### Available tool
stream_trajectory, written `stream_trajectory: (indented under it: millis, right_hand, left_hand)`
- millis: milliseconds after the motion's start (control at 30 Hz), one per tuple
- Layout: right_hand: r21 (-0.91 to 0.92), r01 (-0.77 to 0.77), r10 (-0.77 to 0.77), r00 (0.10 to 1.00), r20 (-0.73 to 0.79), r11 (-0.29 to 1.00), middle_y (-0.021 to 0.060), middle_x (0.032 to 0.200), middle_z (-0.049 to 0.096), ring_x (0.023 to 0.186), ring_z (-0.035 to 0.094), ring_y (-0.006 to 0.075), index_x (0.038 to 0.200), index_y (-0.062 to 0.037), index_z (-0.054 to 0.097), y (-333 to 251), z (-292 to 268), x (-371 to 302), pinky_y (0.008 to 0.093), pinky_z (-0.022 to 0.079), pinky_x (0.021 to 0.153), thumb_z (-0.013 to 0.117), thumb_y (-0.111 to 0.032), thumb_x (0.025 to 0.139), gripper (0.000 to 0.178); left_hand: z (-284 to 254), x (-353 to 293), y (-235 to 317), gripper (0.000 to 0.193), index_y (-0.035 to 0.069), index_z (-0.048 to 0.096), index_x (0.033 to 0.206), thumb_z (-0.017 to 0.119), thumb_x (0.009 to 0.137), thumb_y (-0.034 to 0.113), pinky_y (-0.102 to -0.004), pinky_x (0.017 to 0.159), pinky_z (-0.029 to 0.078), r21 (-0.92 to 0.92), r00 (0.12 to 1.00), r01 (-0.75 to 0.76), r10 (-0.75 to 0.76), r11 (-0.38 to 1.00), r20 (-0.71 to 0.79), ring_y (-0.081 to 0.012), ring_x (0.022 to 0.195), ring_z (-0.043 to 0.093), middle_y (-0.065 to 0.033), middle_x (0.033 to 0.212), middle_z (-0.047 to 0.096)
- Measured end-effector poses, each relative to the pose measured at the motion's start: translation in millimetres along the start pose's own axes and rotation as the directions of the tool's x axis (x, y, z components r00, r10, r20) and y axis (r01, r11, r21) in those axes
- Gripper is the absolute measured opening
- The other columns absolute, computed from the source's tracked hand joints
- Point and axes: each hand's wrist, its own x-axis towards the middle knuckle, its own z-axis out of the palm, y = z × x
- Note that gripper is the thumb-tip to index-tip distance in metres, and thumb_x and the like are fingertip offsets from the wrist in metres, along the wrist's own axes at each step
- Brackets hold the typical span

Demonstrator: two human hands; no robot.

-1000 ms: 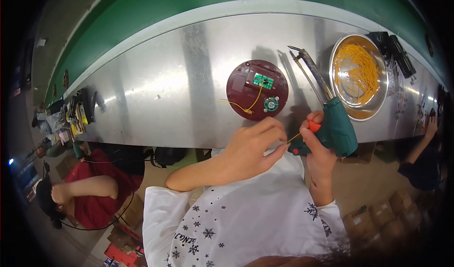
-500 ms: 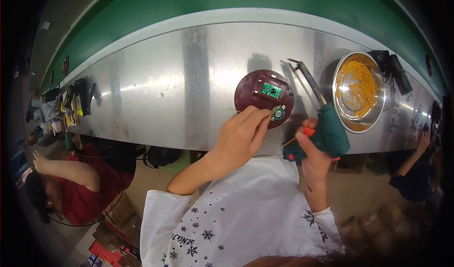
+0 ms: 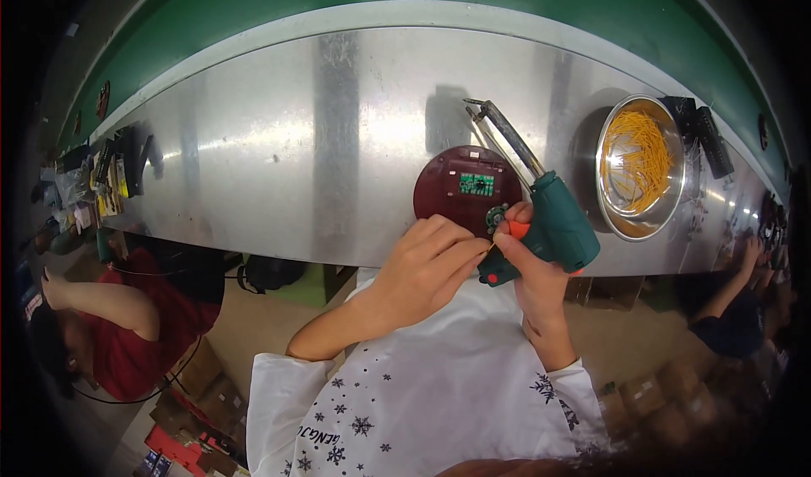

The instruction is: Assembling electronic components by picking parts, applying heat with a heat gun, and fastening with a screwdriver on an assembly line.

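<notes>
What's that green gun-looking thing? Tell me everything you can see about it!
It is a gun-shaped tool with a dark green, plastic-like body, a bright orange part at the grip and small red spots. From its front, two slim, shiny-to-dark metal rods run toward a narrow dark tip. The right hand holds its grip, and the rods slant up and left in the picture, past the maroon disc. Whether it touches the disc is hard to tell.

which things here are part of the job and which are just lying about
Seem part of the job:
- soldering gun in the right hand
- dark red disc with circuit board
- bowl of yellow wires

Seem just lying about:
- black parts by the bowl
- cardboard boxes on the floor
</notes>
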Motion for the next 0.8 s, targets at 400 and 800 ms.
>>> stream_trajectory:
  millis: [400, 800]
  right_hand:
    - [0.051, -0.037, 0.038, 0.999, -0.007, 0.998, 0.0088, 0.105, 0.058, 0.090, 0.060, 0.0135, 0.107, -0.0012, 0.057, -2.3, -1.8, 1.1, 0.0283, 0.051, 0.082, 0.066, 0.011, 0.080, 0.031]
    - [0.181, -0.270, 0.275, 0.961, -0.006, 0.946, 0.0093, 0.103, 0.056, 0.082, 0.058, 0.0135, 0.102, -0.0014, 0.055, -14.9, 3.7, 4.6, 0.0235, 0.044, 0.067, 0.063, 0.004, 0.082, 0.022]
  left_hand:
    - [17.3, 5.7, 10.8, 0.018, 0.002, 0.069, 0.089, 0.074, 0.072, -0.004, -0.0333, 0.069, 0.042, 0.055, 0.984, 0.095, -0.085, 0.994, -0.156, -0.0242, 0.077, 0.055, -0.0047, 0.075, 0.064]
    - [17.0, 6.8, 13.3, 0.019, 0.004, 0.070, 0.088, 0.074, 0.071, -0.003, -0.0334, 0.071, 0.040, 0.024, 0.986, 0.108, -0.104, 0.994, -0.129, -0.0232, 0.078, 0.055, -0.0038, 0.075, 0.064]
